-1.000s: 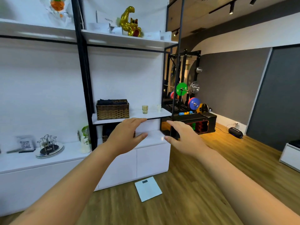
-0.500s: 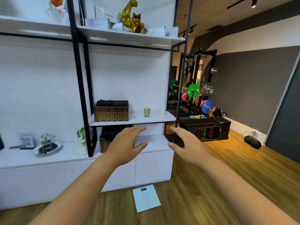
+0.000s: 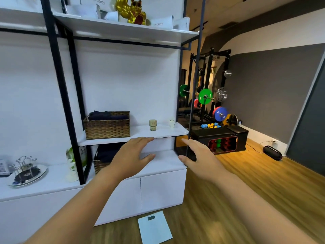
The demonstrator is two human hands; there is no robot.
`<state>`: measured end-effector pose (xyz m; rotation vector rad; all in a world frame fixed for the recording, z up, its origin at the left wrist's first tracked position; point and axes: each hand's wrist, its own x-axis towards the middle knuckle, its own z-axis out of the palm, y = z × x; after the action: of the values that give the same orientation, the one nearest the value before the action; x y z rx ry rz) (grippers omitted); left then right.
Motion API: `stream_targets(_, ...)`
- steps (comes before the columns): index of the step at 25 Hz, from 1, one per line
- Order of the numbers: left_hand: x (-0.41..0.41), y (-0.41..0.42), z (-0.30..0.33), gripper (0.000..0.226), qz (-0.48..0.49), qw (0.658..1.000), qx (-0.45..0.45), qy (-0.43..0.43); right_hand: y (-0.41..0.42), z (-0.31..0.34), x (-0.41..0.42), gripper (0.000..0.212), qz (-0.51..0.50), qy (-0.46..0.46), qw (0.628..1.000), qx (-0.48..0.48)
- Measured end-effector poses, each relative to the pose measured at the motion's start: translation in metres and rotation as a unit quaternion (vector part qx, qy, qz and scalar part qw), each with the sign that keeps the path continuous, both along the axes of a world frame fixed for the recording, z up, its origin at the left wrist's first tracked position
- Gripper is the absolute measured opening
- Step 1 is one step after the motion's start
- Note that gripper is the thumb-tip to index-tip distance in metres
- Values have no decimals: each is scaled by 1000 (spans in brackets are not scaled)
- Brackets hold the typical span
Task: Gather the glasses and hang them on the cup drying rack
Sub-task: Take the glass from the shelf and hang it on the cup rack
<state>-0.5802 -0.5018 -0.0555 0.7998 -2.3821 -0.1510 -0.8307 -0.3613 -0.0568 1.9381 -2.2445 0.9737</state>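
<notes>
A greenish tinted glass (image 3: 152, 125) stands upright on the white middle shelf (image 3: 163, 132), with a pale, clear glass (image 3: 171, 123) to its right near the shelf's end. The wire cup drying rack (image 3: 26, 170) sits on a round tray far left on the white counter; nothing visibly hangs on it. My left hand (image 3: 131, 156) is held out below the shelf's front edge, fingers apart, empty. Beside it, my right hand (image 3: 199, 156) is also spread and empty, in front of the shelf's right post.
A wicker basket (image 3: 107, 125) with dark cloth stands left of the glasses. Black frame posts (image 3: 73, 103) divide the shelving. A white-green bottle (image 3: 72, 170) stands on the counter. A bathroom scale (image 3: 154, 227) lies on the wood floor. Gym equipment (image 3: 212, 110) fills the room behind.
The view has moved closer to the shelving, so the glasses and basket look larger. Both hands stay stretched out and empty, a little nearer the middle shelf.
</notes>
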Motion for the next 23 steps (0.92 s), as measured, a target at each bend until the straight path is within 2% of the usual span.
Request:
stream_targets(8,-42,-179,1,62,-6,1000,-1,-22,-161,-17,-44,71,-21,-40,999,9)
stream_targets(17,-72,-306,-27,59,18,999,33,-9,-319,-30,-74,72,21,-47,998,24)
stream_targets(23,-109,-375,-36,60,62,997,35,-2,-415,-41,-124,69,57,-52,997,25)
